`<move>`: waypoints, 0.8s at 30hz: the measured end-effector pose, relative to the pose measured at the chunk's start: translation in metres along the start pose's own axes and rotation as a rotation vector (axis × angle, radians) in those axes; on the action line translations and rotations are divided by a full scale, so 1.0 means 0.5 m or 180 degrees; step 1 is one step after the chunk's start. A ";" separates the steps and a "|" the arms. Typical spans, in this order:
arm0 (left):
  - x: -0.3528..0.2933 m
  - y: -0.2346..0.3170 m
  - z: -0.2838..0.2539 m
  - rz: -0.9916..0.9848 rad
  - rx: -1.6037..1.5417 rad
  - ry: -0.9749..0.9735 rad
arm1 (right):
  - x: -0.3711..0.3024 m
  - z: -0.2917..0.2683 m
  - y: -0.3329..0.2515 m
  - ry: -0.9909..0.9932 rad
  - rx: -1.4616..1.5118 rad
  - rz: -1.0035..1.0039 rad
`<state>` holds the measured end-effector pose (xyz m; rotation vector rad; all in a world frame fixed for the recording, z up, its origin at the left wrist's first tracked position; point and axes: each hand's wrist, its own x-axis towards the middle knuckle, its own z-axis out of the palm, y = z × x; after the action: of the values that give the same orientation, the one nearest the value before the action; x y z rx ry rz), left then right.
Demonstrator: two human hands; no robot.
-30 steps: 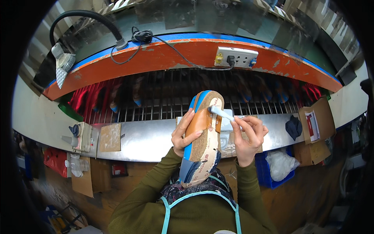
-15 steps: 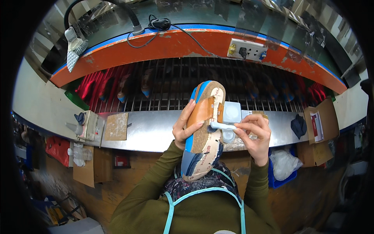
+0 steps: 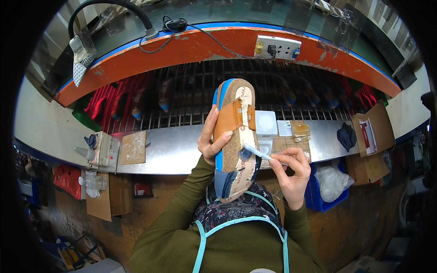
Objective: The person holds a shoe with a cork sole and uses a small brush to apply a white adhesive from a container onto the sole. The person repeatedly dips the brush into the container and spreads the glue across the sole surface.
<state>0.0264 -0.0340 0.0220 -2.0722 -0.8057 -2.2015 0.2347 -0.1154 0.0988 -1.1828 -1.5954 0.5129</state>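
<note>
My left hand [image 3: 211, 140] is closed around the side of an unfinished sandal on a shoe last [image 3: 233, 175], tilted with its sole side up. A tan upper [image 3: 226, 122] wraps its edge, cork-like patches flank a pale printed centre strip, and blue shows along the left side and lower end. Between the fingertips of my right hand [image 3: 293, 179] is the light handle of a small brush [image 3: 257, 152]. Its dark bristle end touches the lower middle of the sole side. White square containers [image 3: 266, 125] stand just behind the sandal, partly hidden by it.
Behind the metal ledge [image 3: 175, 152], a rack of bars [image 3: 191, 86] carries several shoes under red light. An orange beam with a socket panel [image 3: 277, 48] spans the back. Cardboard boxes [image 3: 371, 132] stand at right; a blue bin [image 3: 327, 186] with a plastic bag sits below the ledge.
The brush has moved down along the sole side, and my right hand has gone lower with it. In the picture, the sandal and my left hand sit slightly higher and further left.
</note>
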 end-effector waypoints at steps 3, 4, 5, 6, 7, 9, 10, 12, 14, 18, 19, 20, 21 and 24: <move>-0.001 0.006 0.000 -0.0019 0.0008 -0.0148 | 0.011 0.005 0.010 0.0160 -0.0067 -0.0055; -0.003 0.007 0.003 0.0008 -0.0006 -0.0160 | 0.015 0.005 0.012 0.0205 -0.0106 -0.0081; -0.005 0.002 0.005 0.0117 0.0015 -0.0165 | 0.021 0.004 0.010 0.0238 -0.0261 -0.0176; -0.007 -0.002 0.007 0.0223 0.0036 -0.0170 | 0.026 0.002 0.006 0.0270 -0.0418 -0.0270; -0.006 -0.005 0.008 0.0279 0.0063 -0.0180 | 0.032 0.000 0.003 0.0303 -0.0575 -0.0365; -0.006 -0.008 0.010 0.0385 0.0117 -0.0204 | 0.043 0.001 0.004 0.0473 -0.0755 -0.0539; -0.004 -0.008 0.013 0.0358 0.0111 -0.0199 | 0.047 0.002 0.006 0.0558 -0.0845 -0.0626; 0.002 -0.006 0.017 0.0292 0.0094 -0.0191 | 0.048 0.002 0.016 0.0593 -0.0877 -0.0754; 0.005 -0.012 0.019 0.0327 0.0145 -0.0185 | 0.048 0.001 0.023 0.0523 -0.0822 -0.0780; 0.009 -0.026 0.024 0.0311 0.0240 -0.0113 | 0.025 0.000 0.035 0.0262 -0.0537 -0.0568; 0.010 -0.028 0.026 0.0285 0.0287 -0.0107 | 0.018 0.003 0.038 0.0221 -0.0464 -0.0500; 0.013 -0.029 0.028 0.0265 0.0329 -0.0105 | 0.009 0.007 0.038 0.0214 -0.0341 -0.0353; 0.014 -0.032 0.030 0.0243 0.0370 -0.0103 | 0.003 0.009 0.040 0.0249 -0.0353 -0.0367; 0.008 -0.048 0.035 0.0208 0.0433 -0.0074 | -0.009 0.015 0.049 0.0345 -0.0453 -0.0482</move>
<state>0.0340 -0.0056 0.0170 -2.0340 -0.8506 -2.0328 0.2385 -0.1075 0.0743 -1.1634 -1.6335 0.2366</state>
